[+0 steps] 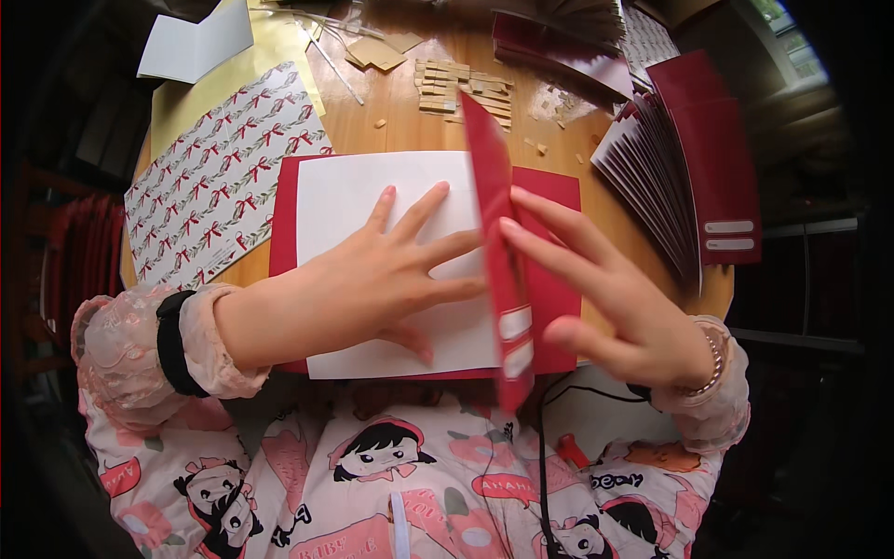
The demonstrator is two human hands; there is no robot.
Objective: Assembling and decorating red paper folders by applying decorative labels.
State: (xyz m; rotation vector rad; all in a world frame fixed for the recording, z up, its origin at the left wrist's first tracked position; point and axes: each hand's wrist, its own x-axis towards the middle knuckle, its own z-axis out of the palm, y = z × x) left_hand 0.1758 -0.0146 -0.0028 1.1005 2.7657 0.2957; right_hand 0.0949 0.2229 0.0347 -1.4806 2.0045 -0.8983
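In front of me lies a white sheet [349, 186] with red card [549, 200] showing around its left and right sides. My left hand [372, 265] rests palm down on the white surface, its fingers spread. Beside its fingertips a red flap [486, 154] stands nearly on edge, with two white label boxes near its lower end. My right hand [615, 298] touches the flap's right face with stretched fingers, its thumb apart. Whether the flap is joined to the white sheet, I cannot tell.
White paper [223, 177] with a wreath-and-bow pattern lies at the left, over yellow paper [191, 107]. Kraft-coloured strips [447, 88] sit at the far middle. A fanned stack of dark red folders [717, 168] stands at the right. A black cable [545, 466] hangs by my lap.
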